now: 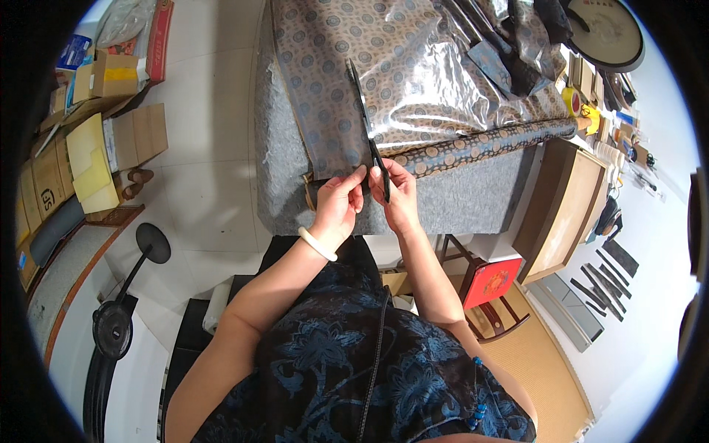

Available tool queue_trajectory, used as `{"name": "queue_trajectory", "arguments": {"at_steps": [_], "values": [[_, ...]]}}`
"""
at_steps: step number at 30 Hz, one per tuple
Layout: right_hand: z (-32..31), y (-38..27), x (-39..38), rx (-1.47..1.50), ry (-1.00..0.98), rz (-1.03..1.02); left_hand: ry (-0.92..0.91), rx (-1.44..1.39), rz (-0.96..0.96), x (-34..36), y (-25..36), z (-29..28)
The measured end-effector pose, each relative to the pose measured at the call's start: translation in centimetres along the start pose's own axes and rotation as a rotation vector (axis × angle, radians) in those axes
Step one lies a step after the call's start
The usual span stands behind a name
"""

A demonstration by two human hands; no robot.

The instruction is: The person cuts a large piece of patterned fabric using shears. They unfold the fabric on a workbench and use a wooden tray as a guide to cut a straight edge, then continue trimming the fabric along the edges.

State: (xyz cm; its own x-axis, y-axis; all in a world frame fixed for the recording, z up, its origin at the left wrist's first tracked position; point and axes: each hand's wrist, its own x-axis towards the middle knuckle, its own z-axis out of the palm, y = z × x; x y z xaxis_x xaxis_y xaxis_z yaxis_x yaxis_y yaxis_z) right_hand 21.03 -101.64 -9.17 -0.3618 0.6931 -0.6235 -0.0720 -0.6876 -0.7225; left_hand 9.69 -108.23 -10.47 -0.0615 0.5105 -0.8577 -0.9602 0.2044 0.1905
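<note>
A glossy brown patterned fabric [325,96] with round medallions lies over a grey felt-covered table [458,199]. Along its near side, part of it forms a long roll [480,148]. My right hand [400,201] is closed around the handles of long dark scissors [362,103], whose blades lie over the fabric and point away from me. The blades look close together. Just left of the handles, my left hand [338,207], with a pale bangle at the wrist, pinches at the fabric's near edge; its fingertips partly hide what is between them.
Bunched dark fabric [509,44] and a round tray-like object [605,33] are at the far right. A wooden drawer-like box [565,210] and a red-seated chair [491,282] stand right of the table. Cardboard boxes [140,136] and a black stand [112,328] are at left.
</note>
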Motion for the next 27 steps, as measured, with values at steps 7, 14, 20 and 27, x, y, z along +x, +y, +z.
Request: {"name": "queue_trajectory", "arguments": {"at_steps": [7,14,20,27], "values": [[0.3,-0.2,0.1,-0.007,0.008,0.005,0.017,0.006,-0.039,-0.1,0.2,-0.1],[0.4,-0.3,0.6,-0.043,0.019,0.004,0.014,0.003,-0.049,0.0,0.3,-0.2],[1.3,-1.0,2.5,-0.004,0.01,-0.016,0.001,0.023,-0.081,-0.3,0.5,-0.5],[1.7,-1.5,3.1,0.005,0.005,0.012,-0.011,0.04,-0.1,-0.6,0.6,-0.7]]}}
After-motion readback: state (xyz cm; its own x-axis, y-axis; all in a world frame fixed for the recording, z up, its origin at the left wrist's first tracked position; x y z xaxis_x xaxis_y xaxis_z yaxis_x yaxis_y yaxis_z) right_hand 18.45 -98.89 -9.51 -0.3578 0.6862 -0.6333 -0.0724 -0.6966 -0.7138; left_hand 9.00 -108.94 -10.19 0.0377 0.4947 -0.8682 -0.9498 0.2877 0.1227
